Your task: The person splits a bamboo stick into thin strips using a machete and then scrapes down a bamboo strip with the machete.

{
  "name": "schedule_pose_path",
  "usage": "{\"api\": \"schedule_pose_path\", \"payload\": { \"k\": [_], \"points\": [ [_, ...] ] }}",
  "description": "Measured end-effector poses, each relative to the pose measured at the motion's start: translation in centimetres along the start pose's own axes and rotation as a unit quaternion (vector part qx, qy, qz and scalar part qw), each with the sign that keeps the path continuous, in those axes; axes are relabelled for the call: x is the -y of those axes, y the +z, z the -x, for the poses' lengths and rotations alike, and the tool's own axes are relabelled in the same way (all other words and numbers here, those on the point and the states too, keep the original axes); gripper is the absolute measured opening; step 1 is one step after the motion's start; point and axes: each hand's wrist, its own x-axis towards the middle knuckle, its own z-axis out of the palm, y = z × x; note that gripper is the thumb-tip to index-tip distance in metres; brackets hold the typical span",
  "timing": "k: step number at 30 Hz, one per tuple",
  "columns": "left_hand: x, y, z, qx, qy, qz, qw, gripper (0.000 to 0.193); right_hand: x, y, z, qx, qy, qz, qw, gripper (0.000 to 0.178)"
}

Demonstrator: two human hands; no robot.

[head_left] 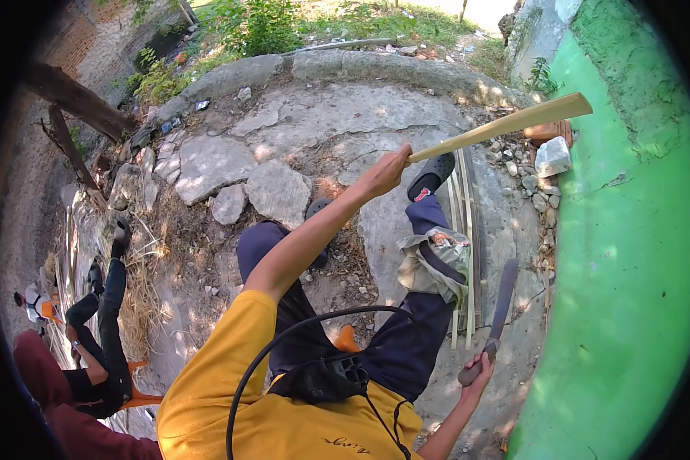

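My left hand (386,173) is stretched out ahead, closed around the near end of a pale split bamboo strip (506,127). The strip slants up to the right, its wide end by the green wall. Low on the right, my right hand (479,375) grips the dark handle of a machete (503,303), whose blade points away from me. A grey-beige cloth (429,270) lies over my right leg near the knee. Several long, thin bamboo strips (470,253) lie on the ground beside that leg. Blade and held strip are well apart.
The green wall (621,253) runs along my right, with a stone block (553,156) and rubble at its foot. Broken concrete slabs (215,167) cover the ground ahead, up to a low kerb (406,71). On the left, another person in dark red (77,422) sits near bamboo strips and shavings.
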Motion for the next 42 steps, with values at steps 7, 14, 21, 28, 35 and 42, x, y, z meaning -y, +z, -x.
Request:
{"api": "schedule_pose_path", "payload": {
  "k": [7,14,21,28,35,42],
  "points": [
    [2.1,2.3,3.2,0.066,-0.049,0.01,0.997,0.021,5.4,3.4,3.9,-0.015,-0.123,0.025,0.992,0.018],
    [0.0,2.7,3.9,0.142,-0.044,0.04,0.988,0.044,6.7,6.7,3.8,0.038,-0.172,0.01,0.984,0.021],
    [-2.9,2.6,3.2,0.199,0.099,0.068,0.973,0.044,6.6,12.2,4.8,0.107,-0.186,-0.01,0.977,0.034],
    [-6.0,6.1,3.4,0.295,0.146,0.069,0.942,0.012,6.5,17.9,7.4,0.163,-0.246,-0.006,0.955,0.041],
    [-6.5,8.3,4.8,0.185,0.099,0.088,0.974,0.01,4.2,21.1,7.0,0.163,-0.278,-0.071,0.944,0.048],
    [-6.3,8.3,5.0,0.132,0.079,0.081,0.985,0.009,7.9,24.0,4.5,0.124,-0.42,-0.039,0.898,0.082]
  ]
}}
